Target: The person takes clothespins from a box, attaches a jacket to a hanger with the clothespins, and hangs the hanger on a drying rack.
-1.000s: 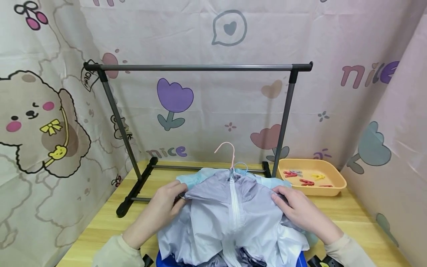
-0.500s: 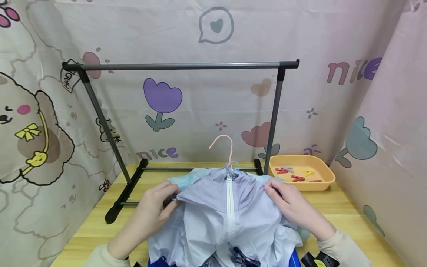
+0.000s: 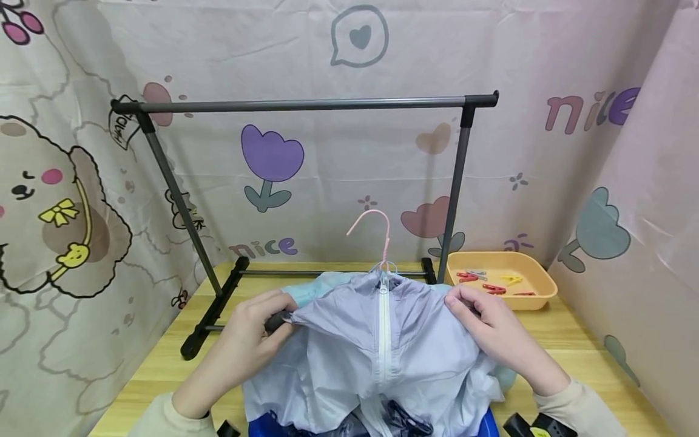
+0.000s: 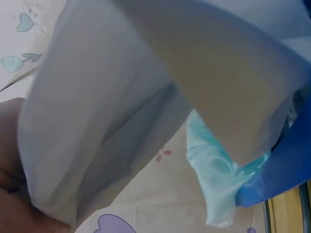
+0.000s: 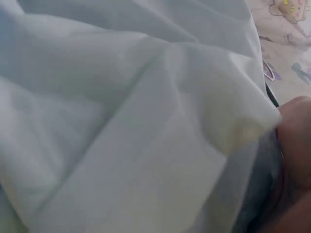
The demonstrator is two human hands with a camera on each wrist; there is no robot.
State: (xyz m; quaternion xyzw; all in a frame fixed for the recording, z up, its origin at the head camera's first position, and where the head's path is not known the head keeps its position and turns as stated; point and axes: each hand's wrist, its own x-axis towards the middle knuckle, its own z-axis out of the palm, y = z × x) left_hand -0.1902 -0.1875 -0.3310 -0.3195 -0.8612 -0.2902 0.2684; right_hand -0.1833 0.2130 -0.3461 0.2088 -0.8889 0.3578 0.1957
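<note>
A pale grey-lilac jacket (image 3: 349, 328) with a white zipper (image 3: 384, 328) is spread over a pink hanger (image 3: 386, 237), whose hook sticks up from the collar. My left hand (image 3: 248, 340) pinches the jacket's left shoulder; something dark shows between thumb and fingers. At the right shoulder my right hand (image 3: 499, 334) pinches the fabric. In the left wrist view the jacket (image 4: 107, 116) hangs close to the camera, with the left hand (image 4: 14, 184) at the edge. The right wrist view is mostly filled by jacket cloth (image 5: 146, 121), with part of the right hand (image 5: 296, 150) showing.
Light blue clothing (image 3: 314, 290) lies behind the jacket, and a thin blue hook stands at its collar. A blue container (image 3: 488, 425) is under it. Behind stands a grey clothes rack (image 3: 306, 104). A yellow tray (image 3: 502, 301) of clothespins (image 3: 494, 289) sits at the right.
The camera view has shifted slightly. Both hands keep their hold on the jacket's shoulders, and the hanger hook stands a little higher in view.
</note>
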